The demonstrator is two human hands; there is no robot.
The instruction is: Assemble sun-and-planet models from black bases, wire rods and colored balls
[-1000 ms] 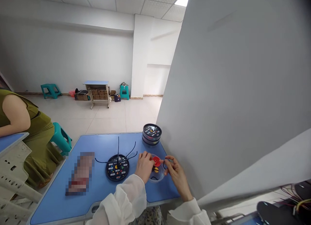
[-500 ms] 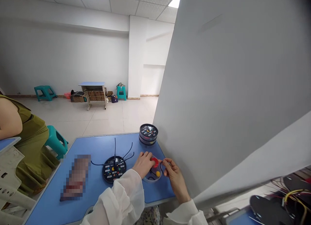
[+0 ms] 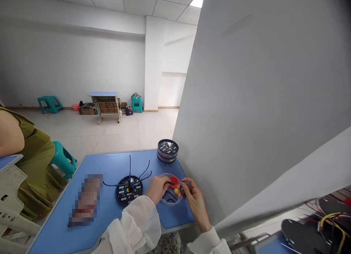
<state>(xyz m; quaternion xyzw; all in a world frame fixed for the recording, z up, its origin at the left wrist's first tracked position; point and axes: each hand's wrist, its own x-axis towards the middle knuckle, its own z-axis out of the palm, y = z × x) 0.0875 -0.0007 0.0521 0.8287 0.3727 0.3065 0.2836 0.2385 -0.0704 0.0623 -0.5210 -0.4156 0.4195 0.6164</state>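
Observation:
A clear round tub (image 3: 171, 202) stands near the right edge of the blue table, holding a red round piece (image 3: 173, 181) and thin dark curved rods. A small yellow ball (image 3: 176, 191) shows at the tub, close to my right fingertips. My left hand (image 3: 157, 189) reaches over the tub's left side, fingertips pinched on a small dark piece. At the right rim, my right hand (image 3: 194, 200) pinches a thin dark rod, partly hidden by the fingers. Left of my hands lies a black disc (image 3: 128, 199) printed with coloured dots, with several thin black rods rising from its middle.
A stacked round black-lidded tub (image 3: 167, 153) stands at the table's (image 3: 109, 166) far right corner. A pixelated patch (image 3: 85, 199) covers something at left. A grey partition (image 3: 246, 111) borders the right side. A person in green (image 3: 33, 151) sits at left.
My left hand has drawn back to the left, uncovering more of the tub and the red piece. The yellow ball sits slightly higher and further left; my right hand has shifted slightly.

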